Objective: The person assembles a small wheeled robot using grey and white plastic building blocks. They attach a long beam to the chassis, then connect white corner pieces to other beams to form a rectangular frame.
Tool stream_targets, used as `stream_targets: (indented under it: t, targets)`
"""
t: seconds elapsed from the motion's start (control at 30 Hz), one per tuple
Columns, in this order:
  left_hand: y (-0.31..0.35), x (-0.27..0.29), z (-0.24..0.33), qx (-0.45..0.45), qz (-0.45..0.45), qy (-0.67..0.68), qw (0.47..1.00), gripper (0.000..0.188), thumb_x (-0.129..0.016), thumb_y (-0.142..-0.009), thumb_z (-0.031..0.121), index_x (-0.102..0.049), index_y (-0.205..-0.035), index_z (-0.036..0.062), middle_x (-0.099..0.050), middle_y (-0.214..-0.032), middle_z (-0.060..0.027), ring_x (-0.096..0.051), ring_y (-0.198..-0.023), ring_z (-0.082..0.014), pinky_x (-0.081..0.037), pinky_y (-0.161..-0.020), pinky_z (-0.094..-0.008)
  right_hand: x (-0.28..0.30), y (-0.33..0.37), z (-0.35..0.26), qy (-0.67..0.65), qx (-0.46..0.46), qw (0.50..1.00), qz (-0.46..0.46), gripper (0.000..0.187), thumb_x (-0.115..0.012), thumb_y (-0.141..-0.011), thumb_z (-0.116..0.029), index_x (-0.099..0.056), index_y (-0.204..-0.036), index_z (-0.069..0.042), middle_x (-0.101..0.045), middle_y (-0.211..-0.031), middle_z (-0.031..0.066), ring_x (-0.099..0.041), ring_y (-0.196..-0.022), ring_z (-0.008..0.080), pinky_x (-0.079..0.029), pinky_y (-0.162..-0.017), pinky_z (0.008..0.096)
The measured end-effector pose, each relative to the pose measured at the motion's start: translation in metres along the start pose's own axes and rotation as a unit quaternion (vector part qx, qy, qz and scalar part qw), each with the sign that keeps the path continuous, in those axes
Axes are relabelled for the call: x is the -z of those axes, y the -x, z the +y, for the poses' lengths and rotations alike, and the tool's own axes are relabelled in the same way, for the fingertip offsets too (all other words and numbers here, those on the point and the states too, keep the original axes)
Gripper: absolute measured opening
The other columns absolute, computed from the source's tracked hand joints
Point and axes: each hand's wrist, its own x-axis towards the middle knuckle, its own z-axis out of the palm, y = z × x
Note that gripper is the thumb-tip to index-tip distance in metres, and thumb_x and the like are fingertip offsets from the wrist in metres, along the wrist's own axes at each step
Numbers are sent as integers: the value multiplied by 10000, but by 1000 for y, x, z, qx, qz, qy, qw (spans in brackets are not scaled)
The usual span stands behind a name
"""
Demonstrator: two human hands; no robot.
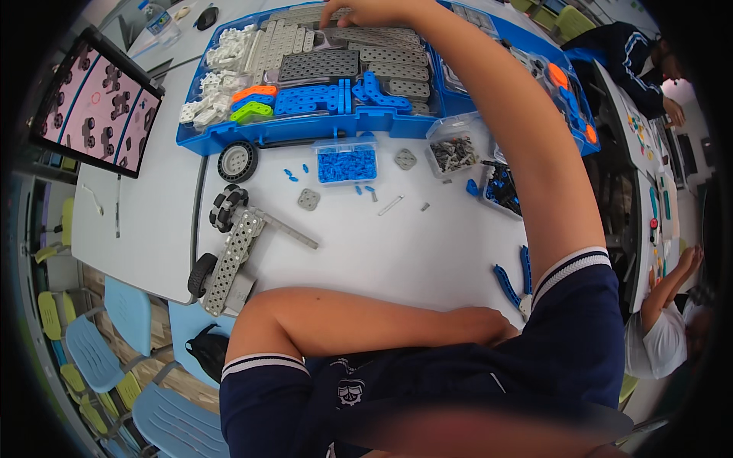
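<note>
R grip is out over the far side of the blue kit box, fingers bent, tips down at the gray beams. Partly cut off at top of view, so can't tell if it's clamped on a pc or just touching. Gray beams = in box, right under/beside R grip.

L grip is low, nr edge of surface, forearm folded across the body; fingers hard to see, can't tell if together or apart, or if anything's in it. Blue-handled tool lies just beyond L grip, a bit to its R.

Also in box, nearer the person than R grip: dk gray plate, blue pcs, orange pc & green pc. White pcs in box, left of R grip.

Btwn the two grips, on surface: blue pins in small clr tub, gray bits in another, 2 gray square pcs, few loose bits. Well left of L grip, past the elbow: half-built gray frame w/ wheels on; loose wheel beyond it, nr box. Screen far left of both grips.
</note>
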Motion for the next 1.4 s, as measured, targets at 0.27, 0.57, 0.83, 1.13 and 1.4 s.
stream_targets:
  t: [0.27,0.57,0.83,1.13,1.4]
  targets:
    - [1,9,8,-18,23,39,999,335,-681,-858,305,-678,-1095,68,-711,-1130,-183,-661,-1095,-376,-527,-912,-434,3,-17,15,48,46,987,-143,519,-787,-766,-114,-678,-1206,-368,-415,-1539,139,-392,-1390,412,-347,-1140,566]
    - [-4,6,1,-38,20,40,998,342,-664,-861,298,-675,-1098,52,-712,-1113,-185,-668,-1074,-381,-525,-921,-428,-2,-11,7,31,81,995,-56,376,-770,-776,-123,-713,-1117,-271,-515,-1448,132,-437,-1337,399,-376,-1091,557]
    - [-4,8,4,-22,9,28,999,317,-676,-850,274,-690,-1048,27,-703,-1089,-215,-663,-1076,-395,-515,-927,-437,-2,-5,8,13,76,996,-35,375,-662,-827,-49,-757,-1124,-258,-532,-1430,131,-455,-1310,376,-381,-1094,519]
    - [-3,7,4,-28,19,30,999,328,-679,-852,275,-685,-1064,24,-706,-1090,-209,-661,-1081,-391,-514,-933,-436,-4,-1,5,-17,32,999,4,188,-775,-806,-202,-829,-986,-198,-653,-1296,152,-515,-1259,383,-396,-1096,474]
    - [-2,8,4,-22,12,33,999,349,-663,-871,297,-679,-1104,38,-710,-1126,-197,-667,-1081,-377,-521,-929,-427,-9,-26,-1,7,-21,999,-47,115,-780,-765,-212,-823,-870,-192,-676,-1266,129,-549,-1222,374,-415,-1061,485]
